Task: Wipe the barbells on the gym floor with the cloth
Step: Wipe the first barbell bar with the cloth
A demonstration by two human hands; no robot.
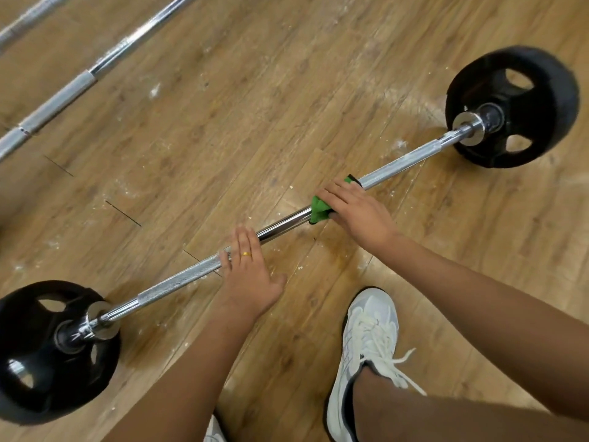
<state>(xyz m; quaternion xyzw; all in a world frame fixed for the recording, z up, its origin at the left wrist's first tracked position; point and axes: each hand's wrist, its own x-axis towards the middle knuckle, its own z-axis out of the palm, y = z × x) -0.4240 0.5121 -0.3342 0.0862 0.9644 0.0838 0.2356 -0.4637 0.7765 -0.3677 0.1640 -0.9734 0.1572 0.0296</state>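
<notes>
A chrome barbell [283, 223] lies slantwise on the wooden floor, with a black plate at its lower-left end [47, 355] and another at its upper-right end [516, 106]. My right hand [353, 208] grips a green cloth [320, 208] wrapped round the middle of the bar. My left hand [250, 272] rests on the bar just left of the smooth centre, fingers lying straight over the knurled part, a gold ring on one finger.
Two more bare chrome bars lie at the upper left, the nearer bar [76, 84] and a farther bar [28, 17]. A white sneaker [363, 352] stands close below the bar. The floor [223, 122] shows white chalk specks.
</notes>
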